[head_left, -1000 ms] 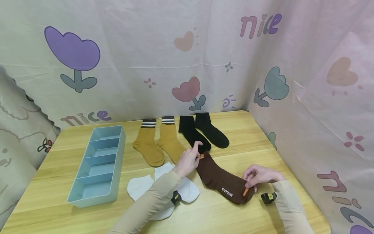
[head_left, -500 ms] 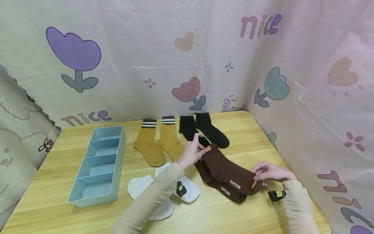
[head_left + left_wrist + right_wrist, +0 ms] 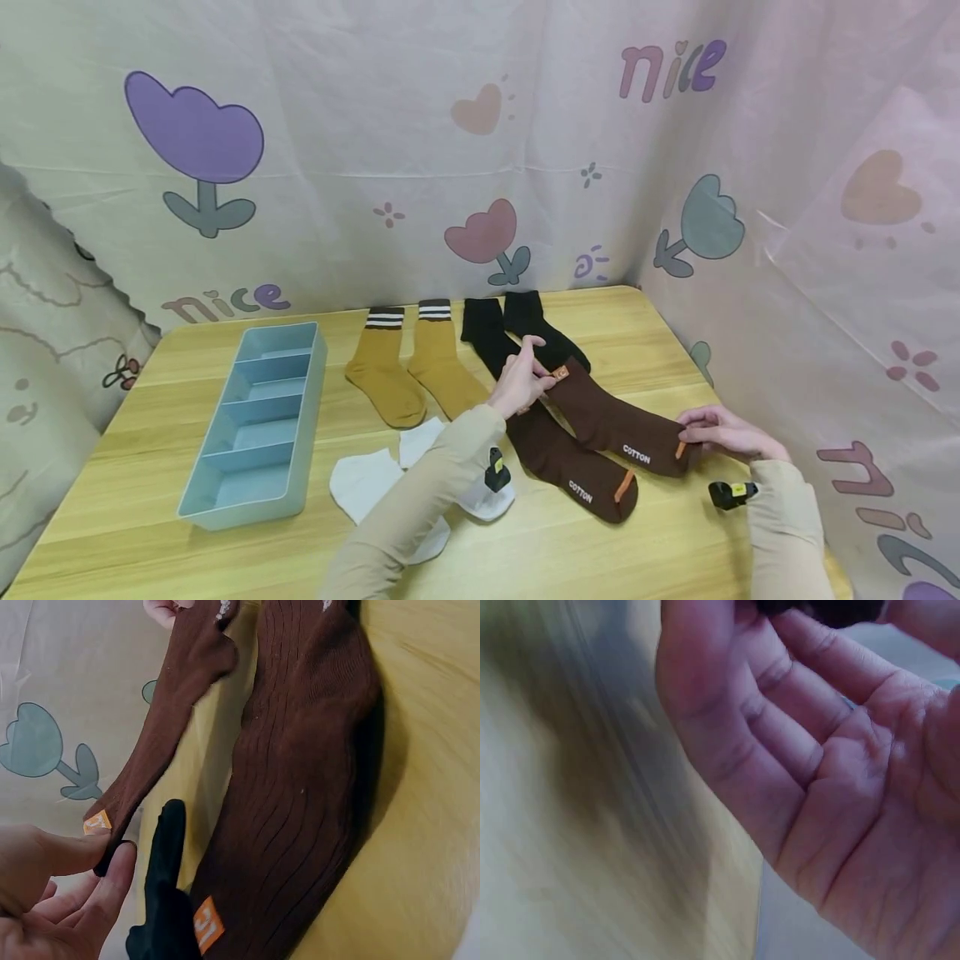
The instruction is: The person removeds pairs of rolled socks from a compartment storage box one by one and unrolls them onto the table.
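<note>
My left hand (image 3: 521, 386) pinches the cuff of a brown sock (image 3: 611, 421) beside its orange tag. The toe end, with an orange stripe, is between the fingers and thumb of my right hand (image 3: 731, 433). In the left wrist view this sock hangs stretched between both hands, above the table. A second brown sock (image 3: 555, 454) lies flat just in front, its COTTON lettering facing up. The right wrist view shows the palm of my right hand (image 3: 832, 772) with curled fingers and only a dark bit of sock at the top edge.
A light blue tray (image 3: 302, 442) with several compartments stands at the left. Mustard socks (image 3: 384, 375) with striped cuffs and black socks (image 3: 551, 337) lie toward the back. White socks (image 3: 367, 479) lie partly under my left sleeve. A printed curtain (image 3: 337, 125) borders the table (image 3: 540, 558).
Both hands have lifted the upper brown sock off the other one and carried it right and away from me. The lower brown sock is now uncovered.
</note>
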Tool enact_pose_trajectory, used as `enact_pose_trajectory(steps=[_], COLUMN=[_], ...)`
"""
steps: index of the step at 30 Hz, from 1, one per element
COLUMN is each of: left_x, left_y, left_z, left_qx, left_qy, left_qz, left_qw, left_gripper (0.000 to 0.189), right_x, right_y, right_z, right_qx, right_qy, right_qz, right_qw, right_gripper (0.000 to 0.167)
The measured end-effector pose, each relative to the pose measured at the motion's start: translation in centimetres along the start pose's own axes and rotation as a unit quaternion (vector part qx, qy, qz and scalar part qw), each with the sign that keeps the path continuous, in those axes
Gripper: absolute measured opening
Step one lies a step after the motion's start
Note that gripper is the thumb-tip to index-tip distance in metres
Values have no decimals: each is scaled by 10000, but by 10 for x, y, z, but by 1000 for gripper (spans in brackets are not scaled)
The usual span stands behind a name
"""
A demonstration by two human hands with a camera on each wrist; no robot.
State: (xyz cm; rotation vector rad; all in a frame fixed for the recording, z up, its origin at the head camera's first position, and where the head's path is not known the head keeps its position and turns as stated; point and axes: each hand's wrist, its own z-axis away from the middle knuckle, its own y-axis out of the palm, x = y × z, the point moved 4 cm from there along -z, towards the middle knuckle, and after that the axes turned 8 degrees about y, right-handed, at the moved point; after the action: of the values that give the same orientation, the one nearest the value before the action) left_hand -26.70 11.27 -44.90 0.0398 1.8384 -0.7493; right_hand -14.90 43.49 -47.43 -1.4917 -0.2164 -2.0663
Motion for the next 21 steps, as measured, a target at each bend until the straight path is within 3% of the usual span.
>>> enact_pose_trajectory(steps=[4,10,17,21], left_x=[2,6,8,7], left_y=[9,17,19,19], left_z=[-4,-6,-3,-1], left_qx=[53,61,-8,-15], left_qy=[5,156,303,396], left_qz=[-394,-915,-1063,-965], left_qw=[9992,9957,9939,9945], left_gripper=[61,63,62,60], right_x=[-3,-7,-10,-7], right_y=[-4,-7,-12,-12], right_z=[3,1,0,2], right_qx=[-392,-1125,-1632,-1823], right_qy=[281,655,796,594], right_qz=[137,787,1073,1173], right_qw=[9987,9884,9775,9744], right_gripper=[15,32,42,43])
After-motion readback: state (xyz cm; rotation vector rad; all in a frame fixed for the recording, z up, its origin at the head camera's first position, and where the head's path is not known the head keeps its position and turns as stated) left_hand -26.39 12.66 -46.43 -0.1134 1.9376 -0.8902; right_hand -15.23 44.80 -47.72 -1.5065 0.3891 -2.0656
